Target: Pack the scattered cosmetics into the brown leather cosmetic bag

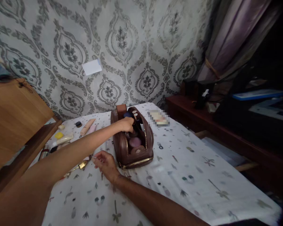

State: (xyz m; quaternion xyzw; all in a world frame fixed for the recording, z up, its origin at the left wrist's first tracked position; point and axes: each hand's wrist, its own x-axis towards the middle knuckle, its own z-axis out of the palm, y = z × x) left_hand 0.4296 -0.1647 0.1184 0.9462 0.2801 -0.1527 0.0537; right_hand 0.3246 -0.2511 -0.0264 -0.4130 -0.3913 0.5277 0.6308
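Note:
A brown leather bag [120, 153] stands open on the patterned white cloth [155, 194], with several items inside, including a pink round one [135, 142]. My left hand [128, 124] reaches into the bag's opening from the left, and its fingertips are hidden inside. In front of the bag's left side is my right hand [106, 164], its thumb and fingers pinched together on something small and pale that I cannot make out. A gold-coloured item [83, 164] lies just left of my right hand.
Behind my left arm lie a pinkish tube [87, 126], a dark jar [78, 124], a yellow item [58, 135] and a cream tube [63, 139]. Right of the bag is a blurred flat item [159, 118]. A wooden board [19, 116] borders the left; dark red furniture [186, 110] the right.

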